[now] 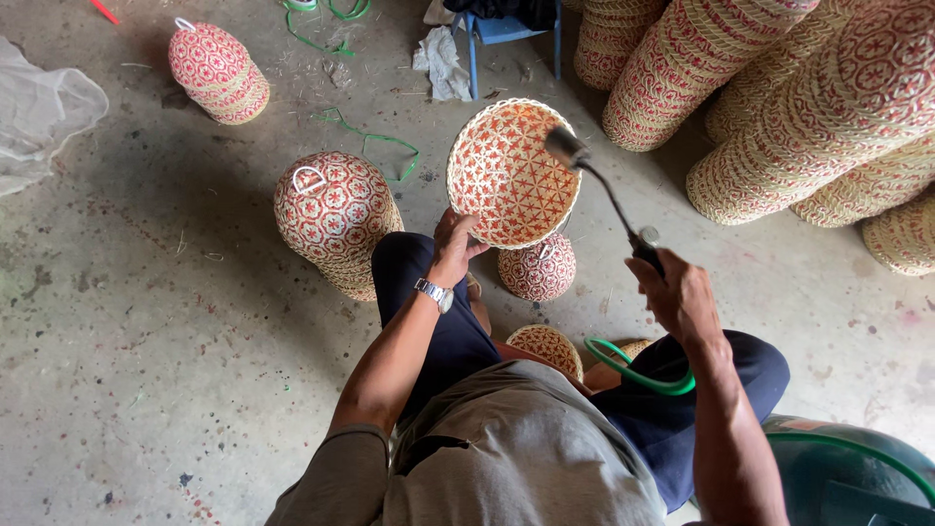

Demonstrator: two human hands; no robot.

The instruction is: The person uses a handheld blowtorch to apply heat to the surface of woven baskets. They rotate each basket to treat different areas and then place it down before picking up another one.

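Note:
My left hand (454,244) grips the lower rim of a round woven basket (506,166), red and cream, tilted so its inside faces up. A watch sits on that wrist. My right hand (677,292) holds the handle of a black torch wand (609,200). The wand's metal nozzle (566,148) sits at the basket's right rim. A green hose (638,375) runs from the handle down across my lap. I sit with dark trousers, knees apart.
A stack of domed baskets (336,219) stands left of my knee, and another (216,70) sits far left. A small basket (538,268) lies below the held one. Long stacked rolls of baskets (789,97) fill the upper right. A green tank (847,468) is at lower right.

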